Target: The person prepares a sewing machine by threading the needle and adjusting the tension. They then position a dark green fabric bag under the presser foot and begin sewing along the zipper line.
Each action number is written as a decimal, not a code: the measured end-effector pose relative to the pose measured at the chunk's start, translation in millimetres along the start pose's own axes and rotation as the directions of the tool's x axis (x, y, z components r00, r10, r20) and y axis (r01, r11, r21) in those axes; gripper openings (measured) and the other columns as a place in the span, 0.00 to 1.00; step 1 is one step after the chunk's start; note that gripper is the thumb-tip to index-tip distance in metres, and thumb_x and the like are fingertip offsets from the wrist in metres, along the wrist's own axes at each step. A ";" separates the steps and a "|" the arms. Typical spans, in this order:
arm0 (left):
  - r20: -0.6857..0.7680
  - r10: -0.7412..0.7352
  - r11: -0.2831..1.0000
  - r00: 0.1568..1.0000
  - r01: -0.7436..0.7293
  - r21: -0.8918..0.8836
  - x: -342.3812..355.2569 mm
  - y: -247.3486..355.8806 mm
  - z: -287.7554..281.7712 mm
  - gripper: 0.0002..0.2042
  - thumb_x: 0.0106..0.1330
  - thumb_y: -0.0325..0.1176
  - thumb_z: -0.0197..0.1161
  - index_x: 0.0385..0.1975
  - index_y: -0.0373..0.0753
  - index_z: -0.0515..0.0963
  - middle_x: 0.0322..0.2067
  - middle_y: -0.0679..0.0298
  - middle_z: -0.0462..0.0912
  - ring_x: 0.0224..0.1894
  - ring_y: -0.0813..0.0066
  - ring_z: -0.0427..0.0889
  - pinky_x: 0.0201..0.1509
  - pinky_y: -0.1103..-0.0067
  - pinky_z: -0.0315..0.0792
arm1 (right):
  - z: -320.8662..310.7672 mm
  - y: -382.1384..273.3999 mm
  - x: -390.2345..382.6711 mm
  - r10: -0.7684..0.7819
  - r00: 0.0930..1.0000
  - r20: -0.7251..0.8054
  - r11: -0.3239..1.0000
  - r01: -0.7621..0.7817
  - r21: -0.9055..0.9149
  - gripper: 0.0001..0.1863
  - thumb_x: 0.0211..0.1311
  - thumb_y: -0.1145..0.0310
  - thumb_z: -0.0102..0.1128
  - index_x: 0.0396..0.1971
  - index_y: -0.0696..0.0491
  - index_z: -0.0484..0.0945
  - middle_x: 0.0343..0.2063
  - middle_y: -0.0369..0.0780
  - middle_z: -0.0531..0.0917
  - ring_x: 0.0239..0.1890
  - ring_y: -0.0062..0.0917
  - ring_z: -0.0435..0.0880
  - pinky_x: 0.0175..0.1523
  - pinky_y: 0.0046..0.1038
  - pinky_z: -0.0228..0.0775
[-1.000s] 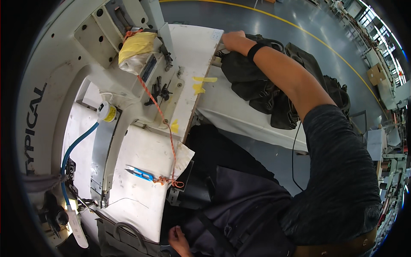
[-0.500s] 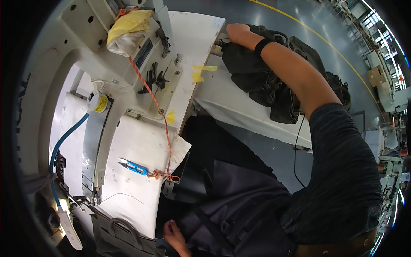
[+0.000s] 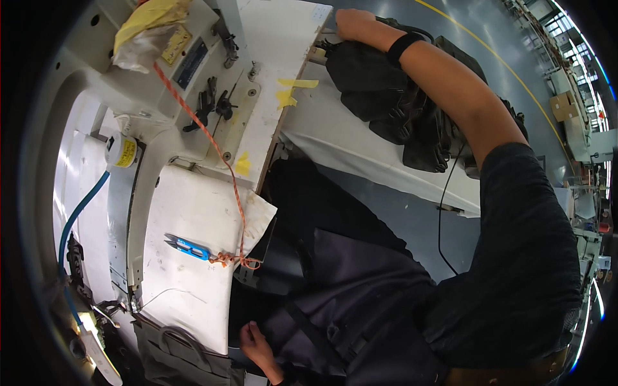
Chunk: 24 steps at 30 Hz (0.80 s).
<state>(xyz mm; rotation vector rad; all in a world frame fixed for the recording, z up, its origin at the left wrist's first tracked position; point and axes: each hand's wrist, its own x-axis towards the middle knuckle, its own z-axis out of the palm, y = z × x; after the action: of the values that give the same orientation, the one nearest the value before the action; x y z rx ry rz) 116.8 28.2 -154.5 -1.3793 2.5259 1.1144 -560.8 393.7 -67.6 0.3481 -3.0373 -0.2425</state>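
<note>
My right arm, with a black wristband [image 3: 405, 46], stretches to the far side over a pile of dark olive bags [image 3: 367, 80]. At the pile's far left edge my right hand [image 3: 354, 26] is closed in a fist; whatever its fingers hold is hidden. Low in the view, my left hand [image 3: 257, 347] rests beside the white table edge and my dark apron [image 3: 367, 283]. Its fingers are curled in, and nothing shows in them. Nearest to it lies a dark bag with a handle [image 3: 183, 357], partly under the sewing machine.
Blue thread snips [image 3: 188, 247] lie on the white machine table [image 3: 193, 212], tied to an orange cord [image 3: 219, 151]. The sewing machine's pale body [image 3: 145, 96] takes up the left. A white-covered bench [image 3: 322, 128] bears the bag pile. A black cable [image 3: 441, 225] hangs from it.
The whole view has shifted slightly, so the machine and table sit farther left. My right hand stays at the far edge of the bag pile, and my left hand remains low by the table.
</note>
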 end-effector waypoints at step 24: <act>-0.026 0.028 0.999 0.999 -0.029 -0.043 3.2 -2.3 4.7 0.16 0.71 0.41 0.60 0.33 0.32 0.80 0.18 0.67 0.74 0.19 0.80 0.68 0.24 0.79 0.63 | 89.3 15.8 59.0 -0.035 0.999 -0.033 0.958 0.024 -0.287 0.09 0.64 0.68 0.59 0.41 0.53 0.85 0.34 0.46 0.88 0.35 0.38 0.88 0.35 0.44 0.81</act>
<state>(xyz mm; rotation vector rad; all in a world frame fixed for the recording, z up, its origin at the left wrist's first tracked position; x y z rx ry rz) 115.2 28.0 -160.5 -1.3802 2.5616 1.1706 -629.8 408.5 -149.6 0.3705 -2.9030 -0.6608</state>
